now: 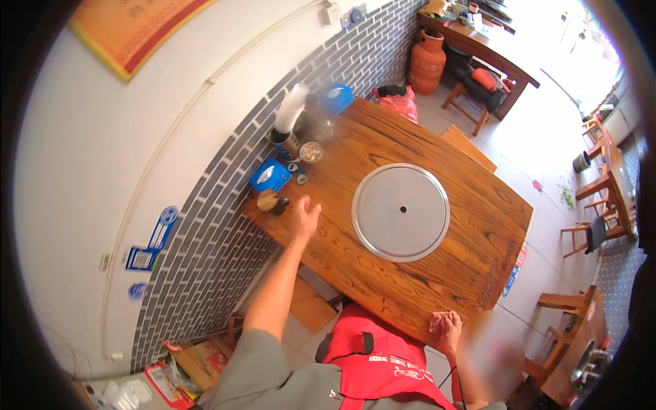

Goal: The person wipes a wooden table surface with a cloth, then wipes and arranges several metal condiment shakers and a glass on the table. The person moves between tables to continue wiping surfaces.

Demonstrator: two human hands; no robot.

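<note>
Before me is a wooden table with a round metal plate set in its top, a small dark hole at its centre. Over the table's left part, my left hand has its fingers bent and a gap between the tips; nothing shows in it. Nearest to it are a small dark item and a round container with a wood-coloured top. At the table's near right edge, my right hand presses on a folded pinkish cloth, its fingers closed over it.
Along the brick-patterned wall stand a blue tissue box, a dark canister, a jar with pale contents and another blue box. Wooden benches flank the table. An orange gas cylinder stands beyond it.
</note>
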